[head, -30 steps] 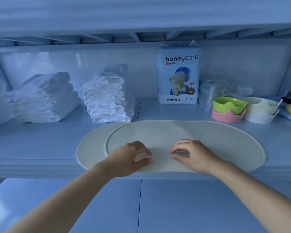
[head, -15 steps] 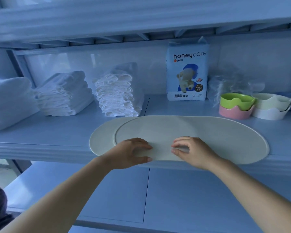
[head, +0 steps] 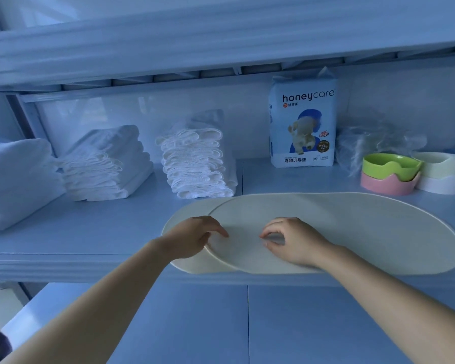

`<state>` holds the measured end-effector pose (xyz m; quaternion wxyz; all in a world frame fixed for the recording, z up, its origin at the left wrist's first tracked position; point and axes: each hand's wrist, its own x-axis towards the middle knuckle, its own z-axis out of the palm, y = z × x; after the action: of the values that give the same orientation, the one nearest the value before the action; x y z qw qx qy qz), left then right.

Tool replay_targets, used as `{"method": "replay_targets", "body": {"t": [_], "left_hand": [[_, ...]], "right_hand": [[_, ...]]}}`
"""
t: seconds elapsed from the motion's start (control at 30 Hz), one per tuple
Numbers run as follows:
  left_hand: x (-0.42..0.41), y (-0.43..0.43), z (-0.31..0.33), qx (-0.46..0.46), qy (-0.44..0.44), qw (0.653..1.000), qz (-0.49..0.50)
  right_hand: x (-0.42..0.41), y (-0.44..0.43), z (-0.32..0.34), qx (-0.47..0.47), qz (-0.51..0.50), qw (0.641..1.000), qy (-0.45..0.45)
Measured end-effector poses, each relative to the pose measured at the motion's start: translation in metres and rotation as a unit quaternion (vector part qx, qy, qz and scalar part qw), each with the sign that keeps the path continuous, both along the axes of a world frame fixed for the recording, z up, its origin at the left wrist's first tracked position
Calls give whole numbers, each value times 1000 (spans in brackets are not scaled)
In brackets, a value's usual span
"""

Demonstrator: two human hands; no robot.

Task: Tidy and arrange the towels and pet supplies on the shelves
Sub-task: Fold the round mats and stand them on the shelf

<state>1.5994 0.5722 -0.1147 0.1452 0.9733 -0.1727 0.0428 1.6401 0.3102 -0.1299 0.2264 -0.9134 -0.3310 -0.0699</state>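
Head view: two pale oval mats lie overlapped at the front of the middle shelf [head: 90, 232], the upper mat [head: 352, 232] shifted right of the lower mat [head: 192, 208], and both front rims hang a little over the shelf lip. The left hand [head: 192, 239] rests across the upper mat's left rim. Its thumb may be tucked under that rim, but I cannot tell. The right hand [head: 294, 243] presses arched fingertips onto the upper mat and grasps nothing.

Much looks done. Three folded towel stacks [head: 103, 164] sit in a row at the left. The honeycare pack [head: 302, 127] stands upright at the back. The green bowl [head: 390, 166] is nested in the pink bowl [head: 389, 185], beside the stacked white bowls [head: 444, 174].

What seems left is squaring the two mats and pushing them back from the lip. The crumpled plastic wrap [head: 373, 137] behind the bowls may also want tidying.
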Motion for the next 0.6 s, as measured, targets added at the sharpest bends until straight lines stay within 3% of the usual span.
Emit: {"method": "replay_targets", "body": {"t": [0.13,0.6], "left_hand": [[9,30,-4,-31,-4,999,-17],[47,68,-8,59,-101,986,-121]], "right_hand": [[8,26,-2,4,-55,998,-5],[19,72,-12,14,-81,997,0]]}}
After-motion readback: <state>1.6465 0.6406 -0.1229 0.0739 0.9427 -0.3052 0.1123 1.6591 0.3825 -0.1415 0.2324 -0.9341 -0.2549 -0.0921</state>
